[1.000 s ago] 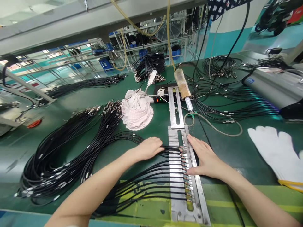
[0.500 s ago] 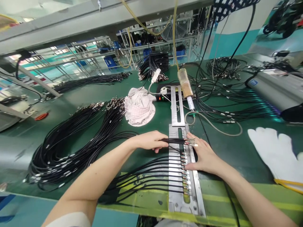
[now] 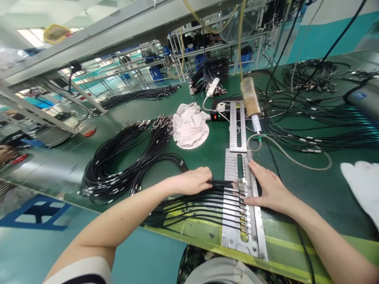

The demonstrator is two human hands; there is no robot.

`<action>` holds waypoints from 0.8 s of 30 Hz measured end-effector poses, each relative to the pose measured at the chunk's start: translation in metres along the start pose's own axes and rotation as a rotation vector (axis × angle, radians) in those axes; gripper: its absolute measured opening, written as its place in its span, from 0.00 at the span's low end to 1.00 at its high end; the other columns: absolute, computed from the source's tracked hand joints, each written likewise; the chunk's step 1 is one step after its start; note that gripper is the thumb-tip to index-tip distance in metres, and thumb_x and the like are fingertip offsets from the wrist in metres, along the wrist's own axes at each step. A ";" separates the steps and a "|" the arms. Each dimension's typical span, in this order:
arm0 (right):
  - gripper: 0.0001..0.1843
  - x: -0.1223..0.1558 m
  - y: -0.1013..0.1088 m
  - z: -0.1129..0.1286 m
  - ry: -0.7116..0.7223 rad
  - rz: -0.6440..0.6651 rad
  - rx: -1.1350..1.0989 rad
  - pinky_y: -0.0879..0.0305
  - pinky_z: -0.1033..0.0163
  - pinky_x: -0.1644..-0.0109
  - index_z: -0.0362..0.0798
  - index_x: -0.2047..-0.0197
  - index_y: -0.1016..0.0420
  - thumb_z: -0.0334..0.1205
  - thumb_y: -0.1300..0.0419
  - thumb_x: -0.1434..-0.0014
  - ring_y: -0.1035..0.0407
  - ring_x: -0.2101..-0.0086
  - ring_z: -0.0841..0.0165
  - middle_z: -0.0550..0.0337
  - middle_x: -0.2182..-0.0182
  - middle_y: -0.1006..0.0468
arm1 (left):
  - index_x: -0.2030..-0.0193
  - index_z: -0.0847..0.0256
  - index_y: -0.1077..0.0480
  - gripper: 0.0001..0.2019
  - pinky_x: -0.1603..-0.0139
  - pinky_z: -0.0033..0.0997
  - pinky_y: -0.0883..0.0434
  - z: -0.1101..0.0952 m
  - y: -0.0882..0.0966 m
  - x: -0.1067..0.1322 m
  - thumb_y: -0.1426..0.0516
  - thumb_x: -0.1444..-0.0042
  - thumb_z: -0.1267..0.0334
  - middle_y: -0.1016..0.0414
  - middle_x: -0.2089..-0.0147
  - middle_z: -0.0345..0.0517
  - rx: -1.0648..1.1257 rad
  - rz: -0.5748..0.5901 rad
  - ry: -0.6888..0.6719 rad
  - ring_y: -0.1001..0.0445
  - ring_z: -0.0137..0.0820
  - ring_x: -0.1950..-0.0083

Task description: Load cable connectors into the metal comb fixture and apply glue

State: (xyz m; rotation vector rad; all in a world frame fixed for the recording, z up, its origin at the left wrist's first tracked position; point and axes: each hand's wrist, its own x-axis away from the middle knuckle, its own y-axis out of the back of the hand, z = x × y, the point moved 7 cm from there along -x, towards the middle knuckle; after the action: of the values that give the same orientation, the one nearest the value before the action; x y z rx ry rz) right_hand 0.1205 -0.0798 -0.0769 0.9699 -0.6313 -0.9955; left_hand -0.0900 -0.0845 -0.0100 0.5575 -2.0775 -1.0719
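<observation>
At about nine o'clock on the green counter [image 3: 296,185] lies a big coil of black cables [image 3: 124,165]. Moving right, the left hand [image 3: 192,180] has its fingers together, pinched on a small bunch of cable ends [image 3: 225,184] that it holds over the slotted metal jig [image 3: 238,197]. Further cables already lie side by side across the jig's slots below the hand, toward six o'clock. The right hand [image 3: 271,189] rests flat on the jig's right edge, fingers stretched out and apart, gripping nothing.

To seat an end well, it looks wise to bring one cable at a time square to its slot, keep the jig pinned with the flat hand, and press until the connector sits level with its neighbours.

The connector tips under the left hand's fingers are blurred, so which slot they meet cannot be told. At three o'clock a white glove [image 3: 361,189] is cut off by the frame edge.
</observation>
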 end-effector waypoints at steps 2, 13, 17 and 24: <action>0.61 -0.001 -0.001 -0.001 0.011 -0.020 0.016 0.55 0.39 0.37 0.50 0.30 0.68 0.63 0.39 0.57 0.58 0.36 0.48 0.47 0.33 0.58 | 0.61 0.62 0.38 0.05 0.53 0.33 0.35 -0.007 -0.015 0.001 0.50 0.39 0.62 0.33 0.52 0.51 -0.129 0.004 0.086 0.35 0.37 0.50; 0.64 0.017 0.000 0.012 0.052 0.134 0.038 0.57 0.37 0.37 0.48 0.31 0.73 0.68 0.41 0.57 0.62 0.35 0.47 0.44 0.32 0.67 | 0.53 0.60 0.41 0.30 0.68 0.29 0.37 -0.014 -0.033 -0.023 0.34 0.59 0.53 0.27 0.58 0.50 -0.161 0.201 0.125 0.27 0.43 0.57; 0.68 0.022 0.000 0.016 0.070 0.173 0.044 0.57 0.37 0.37 0.49 0.31 0.76 0.68 0.39 0.60 0.63 0.36 0.46 0.44 0.32 0.70 | 0.51 0.60 0.42 0.30 0.70 0.27 0.38 -0.005 -0.037 -0.026 0.35 0.60 0.56 0.28 0.57 0.49 -0.048 0.235 0.192 0.28 0.41 0.57; 0.70 0.020 -0.001 0.015 -0.004 0.217 0.069 0.56 0.40 0.36 0.51 0.31 0.74 0.67 0.36 0.64 0.63 0.35 0.47 0.47 0.32 0.70 | 0.56 0.62 0.36 0.24 0.69 0.30 0.34 -0.004 -0.038 -0.033 0.38 0.58 0.54 0.26 0.56 0.52 -0.049 0.311 0.241 0.26 0.42 0.58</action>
State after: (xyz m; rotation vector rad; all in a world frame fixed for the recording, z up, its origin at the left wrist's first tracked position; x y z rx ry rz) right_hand 0.1168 -0.1037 -0.0703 0.9377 -0.7615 -0.7881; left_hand -0.0638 -0.0860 -0.0535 0.3074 -1.8476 -0.8295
